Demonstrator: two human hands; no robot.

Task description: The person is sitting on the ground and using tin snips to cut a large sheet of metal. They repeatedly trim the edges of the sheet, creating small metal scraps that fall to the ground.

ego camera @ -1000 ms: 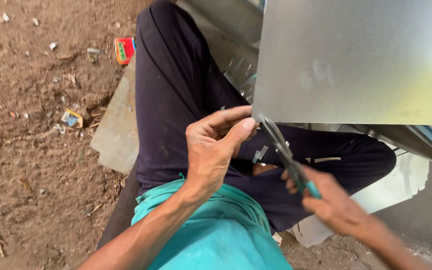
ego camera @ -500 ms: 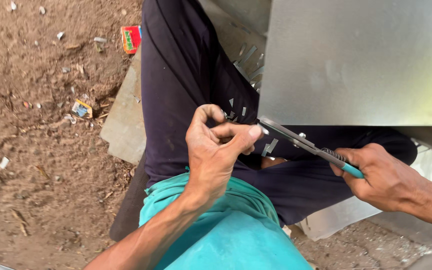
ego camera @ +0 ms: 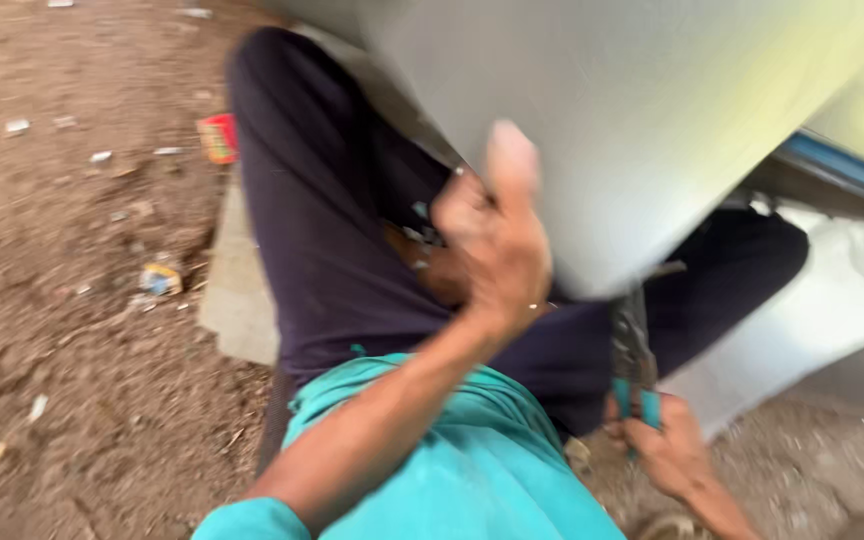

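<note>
We've got our left hand (ego camera: 492, 250) pinching the smooth grey metal sheet (ego camera: 652, 120) at its lower edge over our lap, while our right hand (ego camera: 667, 450) keeps a closed grip on teal-handled snips (ego camera: 634, 365) underneath.

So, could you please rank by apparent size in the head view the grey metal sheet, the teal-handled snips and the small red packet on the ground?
1. Grey metal sheet, though nearest the camera.
2. Teal-handled snips.
3. Small red packet.
</note>
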